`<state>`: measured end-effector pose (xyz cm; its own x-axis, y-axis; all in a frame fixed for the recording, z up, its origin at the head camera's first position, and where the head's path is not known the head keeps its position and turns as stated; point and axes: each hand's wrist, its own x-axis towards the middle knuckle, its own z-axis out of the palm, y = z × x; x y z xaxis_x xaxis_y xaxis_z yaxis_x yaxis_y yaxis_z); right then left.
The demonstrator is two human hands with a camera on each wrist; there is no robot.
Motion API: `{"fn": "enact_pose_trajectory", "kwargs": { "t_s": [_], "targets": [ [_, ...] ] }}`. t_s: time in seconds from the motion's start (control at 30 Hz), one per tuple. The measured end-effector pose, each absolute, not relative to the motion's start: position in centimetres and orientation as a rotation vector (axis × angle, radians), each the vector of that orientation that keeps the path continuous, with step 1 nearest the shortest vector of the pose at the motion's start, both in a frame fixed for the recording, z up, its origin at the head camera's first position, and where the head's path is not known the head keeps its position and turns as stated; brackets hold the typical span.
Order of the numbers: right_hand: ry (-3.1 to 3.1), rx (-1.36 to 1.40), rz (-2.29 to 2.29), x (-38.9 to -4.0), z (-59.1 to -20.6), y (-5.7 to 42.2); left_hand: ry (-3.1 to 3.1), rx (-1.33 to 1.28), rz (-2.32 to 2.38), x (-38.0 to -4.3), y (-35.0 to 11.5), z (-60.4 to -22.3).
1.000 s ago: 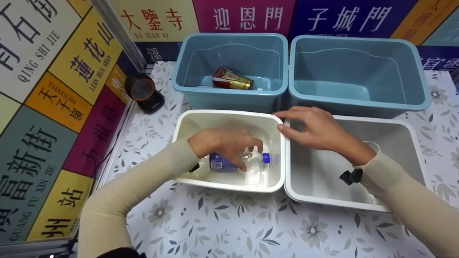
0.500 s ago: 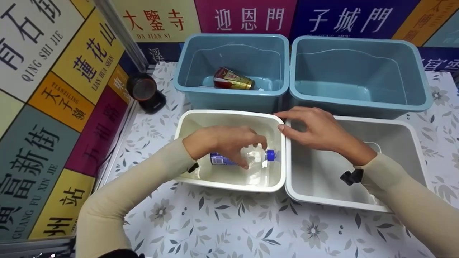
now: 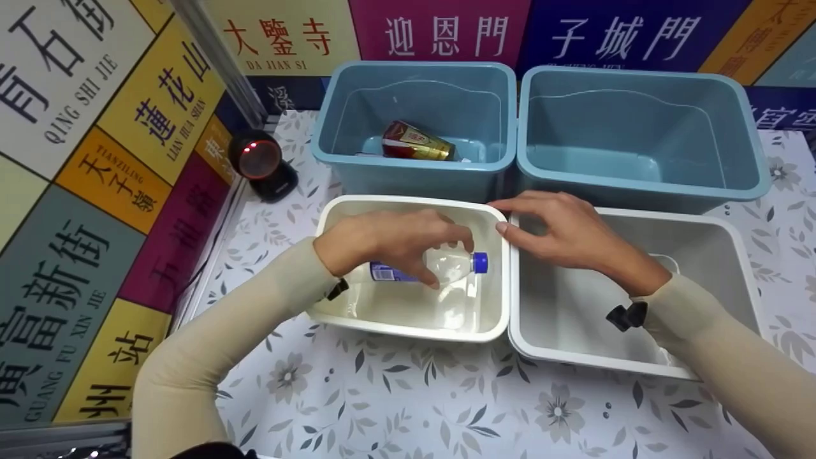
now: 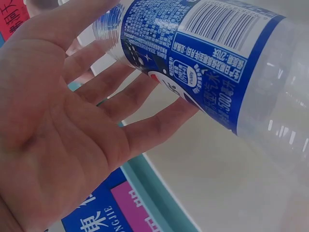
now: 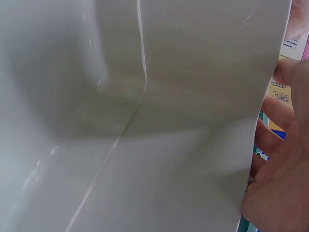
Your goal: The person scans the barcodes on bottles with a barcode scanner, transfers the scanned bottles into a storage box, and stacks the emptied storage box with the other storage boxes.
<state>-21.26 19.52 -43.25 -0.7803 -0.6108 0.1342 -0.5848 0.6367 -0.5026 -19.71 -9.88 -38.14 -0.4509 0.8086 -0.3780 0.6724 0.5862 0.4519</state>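
Note:
My left hand [image 3: 405,242] reaches down over the left white bin [image 3: 408,333] and grips a clear plastic bottle. This bottle [image 3: 451,264] lies sideways in the grip, its blue cap pointing right. In the left wrist view the bottle's blue label [image 4: 193,63] shows a barcode, with fingers curled along its far side. My right hand [image 3: 564,229] rests at the adjoining rims of the left and right white bins, thumb and forefinger extended. The right white bin's inner wall [image 5: 193,159] fills most of the right wrist view, with fingers beyond its edge.
Behind stand two blue bins. A red and gold container [image 3: 417,141] lies inside the left blue bin [image 3: 414,164]; the right blue bin [image 3: 644,183] stands beside it. A black scanner-like device [image 3: 261,166] with red lights sits at left, near the printed wall panels.
My left hand has lifted the bottle slightly and shifted it away from me, toward the bin's far side. Red lights now glow on the black device. The right hand stays put.

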Motion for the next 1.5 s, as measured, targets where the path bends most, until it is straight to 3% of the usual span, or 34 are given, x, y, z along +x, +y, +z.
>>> {"fn": "enact_pose_trajectory", "kwargs": {
  "t_s": [1.5],
  "targets": [
    [2.777, -0.993, -0.81, -21.3, -43.1, 19.5, 2.431, 1.212, 0.497, -19.7, -11.7, -35.6]
  ]
}}
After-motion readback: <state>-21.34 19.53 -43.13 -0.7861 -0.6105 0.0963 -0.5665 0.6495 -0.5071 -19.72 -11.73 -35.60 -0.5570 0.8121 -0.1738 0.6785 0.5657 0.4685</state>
